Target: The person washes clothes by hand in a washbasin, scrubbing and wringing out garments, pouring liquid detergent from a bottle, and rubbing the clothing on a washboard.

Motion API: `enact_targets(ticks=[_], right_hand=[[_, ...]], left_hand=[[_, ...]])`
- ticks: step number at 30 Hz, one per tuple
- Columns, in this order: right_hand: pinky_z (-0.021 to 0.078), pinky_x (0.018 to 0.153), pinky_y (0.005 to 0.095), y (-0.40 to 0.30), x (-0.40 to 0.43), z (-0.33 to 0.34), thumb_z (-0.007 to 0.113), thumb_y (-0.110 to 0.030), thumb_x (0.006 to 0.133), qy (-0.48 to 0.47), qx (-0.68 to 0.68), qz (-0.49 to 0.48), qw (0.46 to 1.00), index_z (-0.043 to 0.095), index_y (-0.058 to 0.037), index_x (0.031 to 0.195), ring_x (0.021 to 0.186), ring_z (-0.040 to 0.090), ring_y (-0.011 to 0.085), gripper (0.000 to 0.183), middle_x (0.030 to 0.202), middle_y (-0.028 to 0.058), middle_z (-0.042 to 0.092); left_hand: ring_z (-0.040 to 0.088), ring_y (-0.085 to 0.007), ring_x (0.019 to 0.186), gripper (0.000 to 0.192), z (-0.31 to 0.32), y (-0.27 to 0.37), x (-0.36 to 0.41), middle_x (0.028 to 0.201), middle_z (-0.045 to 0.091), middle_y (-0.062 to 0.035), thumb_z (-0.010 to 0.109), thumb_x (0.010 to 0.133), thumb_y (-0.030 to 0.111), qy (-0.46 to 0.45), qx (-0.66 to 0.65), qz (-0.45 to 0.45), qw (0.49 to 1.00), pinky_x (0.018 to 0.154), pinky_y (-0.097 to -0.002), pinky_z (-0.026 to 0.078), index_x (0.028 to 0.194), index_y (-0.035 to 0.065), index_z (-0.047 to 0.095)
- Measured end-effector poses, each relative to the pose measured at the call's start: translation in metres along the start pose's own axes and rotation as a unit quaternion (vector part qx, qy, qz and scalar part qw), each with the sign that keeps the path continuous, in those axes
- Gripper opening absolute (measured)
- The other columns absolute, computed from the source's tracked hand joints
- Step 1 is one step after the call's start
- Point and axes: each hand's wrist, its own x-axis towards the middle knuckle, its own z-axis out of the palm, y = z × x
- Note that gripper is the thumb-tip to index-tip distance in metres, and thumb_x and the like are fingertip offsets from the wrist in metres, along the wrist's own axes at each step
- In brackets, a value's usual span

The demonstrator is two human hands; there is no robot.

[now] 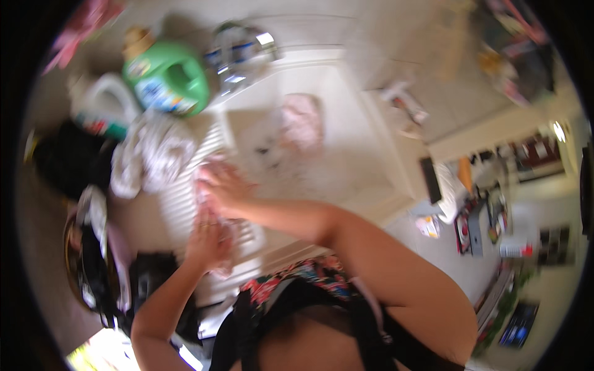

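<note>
Both my hands press on a wet pink cloth (pixel 223 266) that lies on the ribbed washboard (pixel 178 204) of a white laundry sink. My left hand (pixel 204 243) is on the cloth's lower part, its fingers over the fabric. Farther up, near the basin's edge, my right hand (pixel 225 185) rests on the same cloth, blurred. In the basin (pixel 362 153), a second pale pink cloth (pixel 301 121) lies beside cloudy water with dark specks. A bunched white cloth (pixel 158 153) sits left of the washboard.
Behind the bunched cloth stand a green detergent jug (pixel 169 76) and a white bottle with a handle (pixel 104 104). A shiny faucet (pixel 236 55) is at the basin's far left corner. Dark fabric (pixel 69 157) lies at left, and a brush-like item (pixel 406 104) on the right ledge.
</note>
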Motion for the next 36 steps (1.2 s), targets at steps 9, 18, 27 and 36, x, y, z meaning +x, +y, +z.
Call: enact_targets(ticks=[9,18,27,36], right_hand=[[0.0361,0.099,0.0429,0.037,0.042,-0.011,0.054,-0.018,0.082,0.049,-0.061,-0.006,0.997,0.055,-0.0111,0.119,0.12,0.042,0.0322,0.037,0.134,0.0095,0.043],[0.0163,0.109,0.0528,-0.023,-0.057,-0.004,0.052,-0.017,0.081,-0.002,-0.051,-0.06,0.997,0.05,0.0031,0.12,0.131,0.024,0.0379,0.044,0.136,0.0185,0.034],[0.0214,0.108,0.0483,0.039,0.024,0.002,0.048,-0.019,0.087,-0.071,-0.164,0.0,0.984,0.043,-0.0126,0.132,0.134,0.025,0.0291,0.046,0.144,0.0109,0.03],[0.0276,0.105,0.0462,0.052,0.047,-0.005,0.057,-0.019,0.082,-0.027,-0.135,0.019,0.99,0.047,-0.0106,0.127,0.13,0.033,0.029,0.047,0.14,0.0081,0.034]], left_hand=[[0.018,-0.0321,0.137,0.062,-0.018,-0.019,0.086,0.145,0.027,-0.0198,0.042,0.088,0.036,0.072,0.115,-0.049,0.99,0.113,-0.0388,0.011,0.134,-0.0046,0.034],[0.011,-0.0301,0.139,0.073,-0.014,0.006,-0.002,0.147,0.023,-0.0189,0.043,0.087,0.045,-0.082,0.064,0.031,0.994,0.113,-0.0402,0.004,0.139,-0.0033,0.026],[0.011,-0.0281,0.139,0.067,-0.023,-0.001,0.077,0.149,0.017,-0.0187,0.038,0.088,0.039,-0.048,0.096,-0.098,0.989,0.113,-0.0384,0.008,0.139,-0.0027,0.026],[0.021,-0.0313,0.136,0.067,-0.04,-0.03,0.101,0.145,0.024,-0.0211,0.047,0.085,0.037,0.048,0.133,-0.018,0.99,0.113,-0.0412,0.011,0.135,-0.0049,0.031]])
